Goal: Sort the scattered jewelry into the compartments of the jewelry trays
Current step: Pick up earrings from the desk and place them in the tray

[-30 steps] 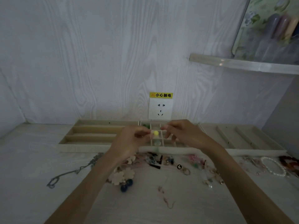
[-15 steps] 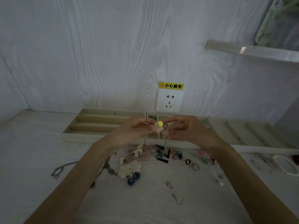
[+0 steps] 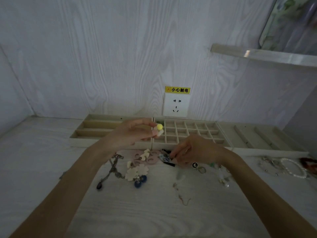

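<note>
The left hand [image 3: 135, 133] is raised in front of the gridded tray [image 3: 190, 133], pinching a small earring with a yellow ball [image 3: 159, 126] and a pale piece below it between thumb and fingertips, just over the tray's left edge. The right hand [image 3: 193, 150] is down on the desk [image 3: 154, 212] just in front of the same tray, fingertips curled onto a dark patterned piece [image 3: 165, 158]; whether it truly grips it I cannot tell. Left of the gridded tray sits a tray with long slots [image 3: 96, 129], to its right a third tray [image 3: 257, 136]. In front of the gridded tray lie pink rings [image 3: 151, 158], cream flower earrings with blue beads [image 3: 137, 172] and a chain [image 3: 111, 170]; a pearl bracelet [image 3: 295, 169] lies far to its right.
</note>
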